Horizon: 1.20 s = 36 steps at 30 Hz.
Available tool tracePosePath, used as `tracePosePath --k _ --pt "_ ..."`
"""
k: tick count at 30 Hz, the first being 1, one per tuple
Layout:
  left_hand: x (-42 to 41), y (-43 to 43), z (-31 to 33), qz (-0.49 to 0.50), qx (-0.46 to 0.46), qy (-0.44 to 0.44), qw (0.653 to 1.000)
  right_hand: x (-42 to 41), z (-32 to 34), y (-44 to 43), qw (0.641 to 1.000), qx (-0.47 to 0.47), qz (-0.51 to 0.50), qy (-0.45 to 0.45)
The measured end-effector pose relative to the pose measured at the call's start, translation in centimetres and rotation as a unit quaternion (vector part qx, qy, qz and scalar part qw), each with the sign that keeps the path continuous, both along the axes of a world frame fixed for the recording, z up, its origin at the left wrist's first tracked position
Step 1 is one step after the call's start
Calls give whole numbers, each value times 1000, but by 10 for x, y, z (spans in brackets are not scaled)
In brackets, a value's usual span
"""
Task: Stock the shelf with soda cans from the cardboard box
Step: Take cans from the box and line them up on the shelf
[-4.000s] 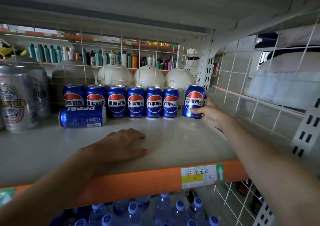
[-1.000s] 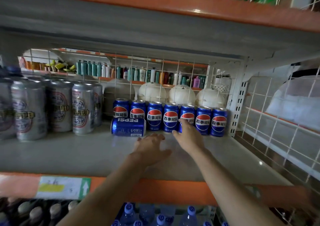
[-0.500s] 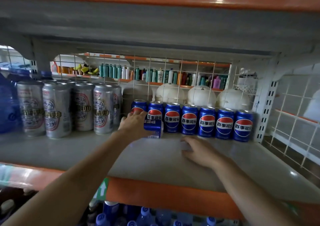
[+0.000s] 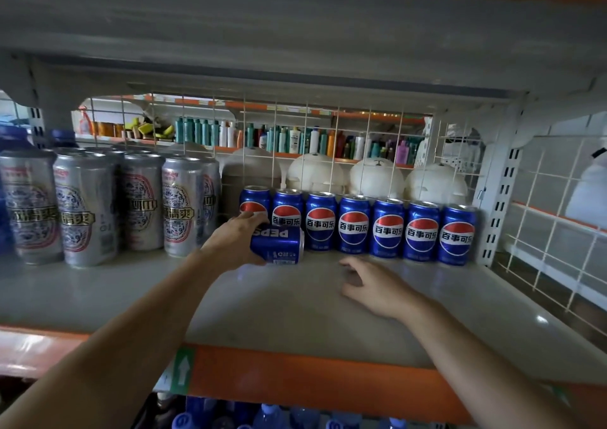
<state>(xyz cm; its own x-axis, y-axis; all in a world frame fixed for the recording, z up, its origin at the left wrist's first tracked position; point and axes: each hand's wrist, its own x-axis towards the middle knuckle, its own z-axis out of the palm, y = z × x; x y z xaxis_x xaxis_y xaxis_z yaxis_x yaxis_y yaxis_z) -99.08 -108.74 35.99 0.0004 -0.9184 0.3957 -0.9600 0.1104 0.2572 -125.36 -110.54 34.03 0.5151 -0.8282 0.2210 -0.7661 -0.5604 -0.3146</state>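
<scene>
Head view, shelf: a grey metal shelf board (image 4: 295, 307) with an orange front edge carried all the cans.
Standing stock: seven upright blue Pepsi soda cans (image 4: 354, 228) stood in a row along the white wire back grid (image 4: 338, 139), logos forward.
Lying can: one blue Pepsi can on its side (image 4: 281, 244) lay just before the row's two leftmost cans.
Left hand (image 4: 235, 243): fingers curled round that can's left end, gripping it.
Right hand (image 4: 374, 285): fingers loosely spread on the board, holding nothing.
Left side: tall silver cans (image 4: 82, 208) stood grouped.
</scene>
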Motion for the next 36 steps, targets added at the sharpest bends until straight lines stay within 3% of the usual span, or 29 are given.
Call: tracePosePath --k 6,10,12,18,26,31,36 --pt "-6 9 6 -32 -53 -62 996 -1 3 -6 980 44 -31 -193" --pt "-18 18 10 -108 -137 -63 983 0 18 3 916 126 -18 -381" --pt "-26 21 11 -145 -180 -55 971 0 23 11 887 177 10 -427" --pt "-40 22 10 -225 -256 -63 938 2 29 22 858 240 121 -438" --pt "-41 22 7 -248 -251 -59 934 3 25 19 872 201 149 -420" --pt "-43 21 8 -257 -219 -17 941 0 27 19 869 181 145 -437" --pt "-40 19 7 -273 -137 104 947 -3 28 21 878 181 130 -423"
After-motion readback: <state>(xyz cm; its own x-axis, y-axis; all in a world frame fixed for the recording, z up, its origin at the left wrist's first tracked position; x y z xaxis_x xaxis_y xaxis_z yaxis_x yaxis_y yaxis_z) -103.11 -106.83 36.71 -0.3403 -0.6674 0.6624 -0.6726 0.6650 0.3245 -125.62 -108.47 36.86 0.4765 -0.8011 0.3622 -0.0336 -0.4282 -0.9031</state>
